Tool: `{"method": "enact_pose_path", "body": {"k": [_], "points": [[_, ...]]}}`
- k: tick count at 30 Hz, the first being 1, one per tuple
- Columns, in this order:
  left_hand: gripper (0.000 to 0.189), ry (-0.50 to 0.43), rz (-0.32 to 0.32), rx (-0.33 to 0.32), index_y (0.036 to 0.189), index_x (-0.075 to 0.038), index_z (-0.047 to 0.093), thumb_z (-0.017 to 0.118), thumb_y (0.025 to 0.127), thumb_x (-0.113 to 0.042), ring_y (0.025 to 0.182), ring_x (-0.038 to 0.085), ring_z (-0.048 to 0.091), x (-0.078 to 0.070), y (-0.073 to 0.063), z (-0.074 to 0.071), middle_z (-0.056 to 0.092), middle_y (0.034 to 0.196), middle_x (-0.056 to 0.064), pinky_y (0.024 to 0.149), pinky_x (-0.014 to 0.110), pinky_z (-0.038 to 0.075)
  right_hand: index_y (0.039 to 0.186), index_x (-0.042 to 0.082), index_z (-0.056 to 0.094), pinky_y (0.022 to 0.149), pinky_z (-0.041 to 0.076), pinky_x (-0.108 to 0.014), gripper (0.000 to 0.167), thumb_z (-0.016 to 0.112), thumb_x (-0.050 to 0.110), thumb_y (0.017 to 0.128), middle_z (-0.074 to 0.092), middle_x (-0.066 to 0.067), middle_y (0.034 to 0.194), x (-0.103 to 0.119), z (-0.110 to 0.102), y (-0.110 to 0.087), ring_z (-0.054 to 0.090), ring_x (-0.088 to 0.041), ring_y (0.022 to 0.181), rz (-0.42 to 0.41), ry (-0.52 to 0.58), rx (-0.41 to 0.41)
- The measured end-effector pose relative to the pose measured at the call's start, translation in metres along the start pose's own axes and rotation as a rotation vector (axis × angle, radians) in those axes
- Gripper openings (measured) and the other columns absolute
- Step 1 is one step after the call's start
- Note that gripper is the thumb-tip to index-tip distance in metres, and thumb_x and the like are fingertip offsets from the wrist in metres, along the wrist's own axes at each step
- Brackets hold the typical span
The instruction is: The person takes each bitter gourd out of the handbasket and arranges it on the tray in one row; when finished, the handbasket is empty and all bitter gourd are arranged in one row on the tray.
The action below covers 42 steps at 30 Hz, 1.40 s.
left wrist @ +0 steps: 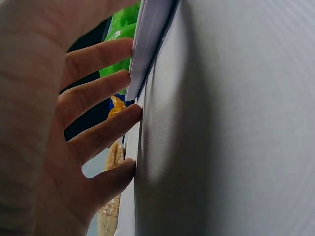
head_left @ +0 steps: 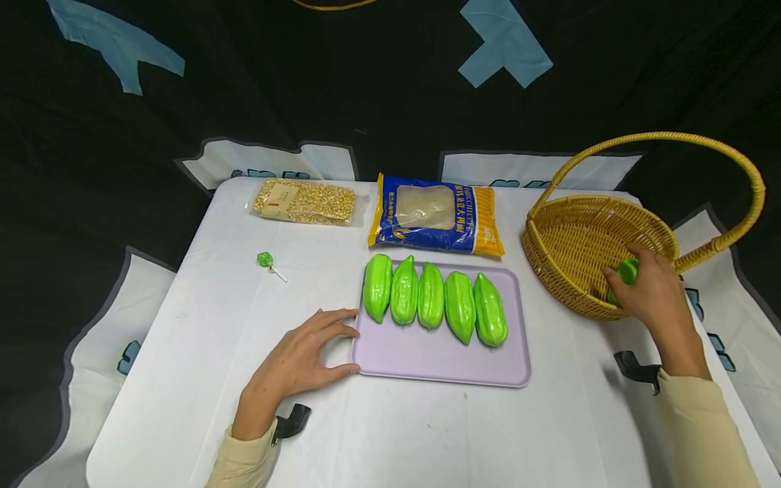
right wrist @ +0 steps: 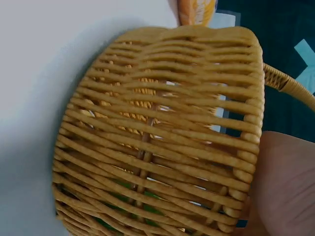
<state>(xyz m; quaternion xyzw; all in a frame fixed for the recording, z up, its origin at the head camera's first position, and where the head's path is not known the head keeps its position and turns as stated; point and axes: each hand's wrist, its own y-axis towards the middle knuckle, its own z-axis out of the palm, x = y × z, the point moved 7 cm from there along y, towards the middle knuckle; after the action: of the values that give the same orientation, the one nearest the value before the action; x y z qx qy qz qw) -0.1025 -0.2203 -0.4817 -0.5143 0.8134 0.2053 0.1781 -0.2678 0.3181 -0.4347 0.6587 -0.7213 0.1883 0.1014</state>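
Observation:
A lilac tray (head_left: 439, 356) lies on the white table and bears several green gourds (head_left: 432, 296) in a row. My left hand (head_left: 305, 356) rests flat on the table, its straight fingers (left wrist: 106, 88) touching the tray's left edge (left wrist: 147, 44). My right hand (head_left: 649, 291) reaches over the near rim of a yellow wicker basket (head_left: 579, 240) and grips one more green gourd (head_left: 625, 272) inside it. The right wrist view shows the basket's woven wall (right wrist: 162, 132) close up, with a little green behind the weave.
A blue and yellow bag (head_left: 434, 215) and a clear packet of corn kernels (head_left: 305, 201) lie at the table's far side. A small green lollipop (head_left: 267, 261) lies at the left. The basket's tall handle (head_left: 720, 156) arches over the right. Dark cloth surrounds the table.

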Motion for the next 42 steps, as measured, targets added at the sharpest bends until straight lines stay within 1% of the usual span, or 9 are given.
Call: {"method": "enact_pose_path", "body": {"k": [3,7,11,14,18,25,30,36,42], "points": [[0.05,0.001,0.004,-0.002,0.122,-0.02,0.077,0.092,0.083,-0.047,0.147,0.023,0.054,0.0,0.0,0.0,0.058,0.158,-0.001,0.131,0.052,0.035,0.163,-0.008,0.026,0.104,0.041,-0.085,0.079,0.06,0.039,0.108,0.028,-0.047,0.155,0.0,0.0,0.004,0.034,-0.066,0.134,-0.025,-0.007,0.005],[0.05,0.002,0.008,-0.002,0.122,-0.02,0.077,0.093,0.083,-0.047,0.147,0.023,0.053,0.0,0.0,0.0,0.058,0.158,-0.001,0.131,0.053,0.035,0.16,-0.01,0.031,0.099,0.045,-0.082,0.076,0.067,0.028,0.105,0.034,-0.046,0.149,-0.002,0.0,0.011,0.037,-0.063,0.128,-0.061,0.002,-0.005],[0.05,0.002,0.01,0.0,0.122,-0.02,0.077,0.093,0.083,-0.047,0.147,0.023,0.053,0.0,0.0,-0.001,0.058,0.158,-0.001,0.131,0.052,0.035,0.158,-0.011,0.035,0.093,0.047,-0.078,0.074,0.072,0.018,0.101,0.038,-0.045,0.145,-0.007,0.001,0.017,0.04,-0.059,0.121,-0.078,0.023,-0.012],[0.05,0.002,0.009,-0.001,0.122,-0.02,0.077,0.093,0.083,-0.046,0.147,0.023,0.053,0.0,0.0,-0.001,0.058,0.158,-0.001,0.131,0.052,0.035,0.156,-0.012,0.037,0.09,0.048,-0.075,0.072,0.073,0.015,0.099,0.041,-0.043,0.143,-0.007,0.001,0.019,0.042,-0.057,0.117,-0.092,0.035,-0.013],[0.049,-0.001,0.008,0.003,0.122,-0.02,0.078,0.093,0.083,-0.046,0.147,0.023,0.053,0.0,0.0,0.0,0.058,0.158,-0.001,0.131,0.052,0.035,0.154,-0.012,0.039,0.09,0.049,-0.075,0.073,0.075,0.019,0.1,0.042,-0.043,0.141,-0.008,0.002,0.021,0.042,-0.057,0.116,-0.106,0.043,-0.001],[0.05,0.005,0.011,0.001,0.122,-0.02,0.078,0.093,0.082,-0.046,0.146,0.024,0.054,0.0,0.0,0.0,0.058,0.158,0.0,0.13,0.053,0.035,0.152,-0.011,0.039,0.085,0.053,-0.071,0.075,0.074,0.033,0.102,0.046,-0.042,0.135,-0.006,0.006,0.024,0.045,-0.056,0.111,-0.102,0.011,0.045],[0.049,0.006,0.013,-0.002,0.122,-0.02,0.078,0.093,0.082,-0.046,0.146,0.024,0.054,0.0,0.0,0.0,0.059,0.157,0.0,0.13,0.053,0.035,0.15,-0.01,0.04,0.086,0.053,-0.071,0.074,0.073,0.033,0.101,0.047,-0.041,0.131,-0.005,0.007,0.025,0.046,-0.055,0.109,-0.088,-0.011,0.066],[0.049,0.009,0.009,-0.003,0.122,-0.02,0.078,0.093,0.083,-0.047,0.146,0.023,0.054,0.0,-0.001,0.0,0.059,0.157,-0.001,0.13,0.052,0.036,0.153,-0.011,0.039,0.086,0.053,-0.071,0.075,0.074,0.029,0.1,0.044,-0.042,0.136,-0.004,0.006,0.025,0.046,-0.056,0.112,-0.084,0.003,0.029],[0.049,0.009,0.001,-0.001,0.122,-0.021,0.078,0.092,0.083,-0.047,0.146,0.023,0.054,0.0,-0.001,0.0,0.058,0.158,-0.001,0.131,0.052,0.035,0.155,-0.011,0.041,0.088,0.052,-0.072,0.074,0.073,0.027,0.1,0.044,-0.042,0.142,0.007,0.0,0.018,0.045,-0.056,0.117,-0.122,0.04,-0.073]]}}
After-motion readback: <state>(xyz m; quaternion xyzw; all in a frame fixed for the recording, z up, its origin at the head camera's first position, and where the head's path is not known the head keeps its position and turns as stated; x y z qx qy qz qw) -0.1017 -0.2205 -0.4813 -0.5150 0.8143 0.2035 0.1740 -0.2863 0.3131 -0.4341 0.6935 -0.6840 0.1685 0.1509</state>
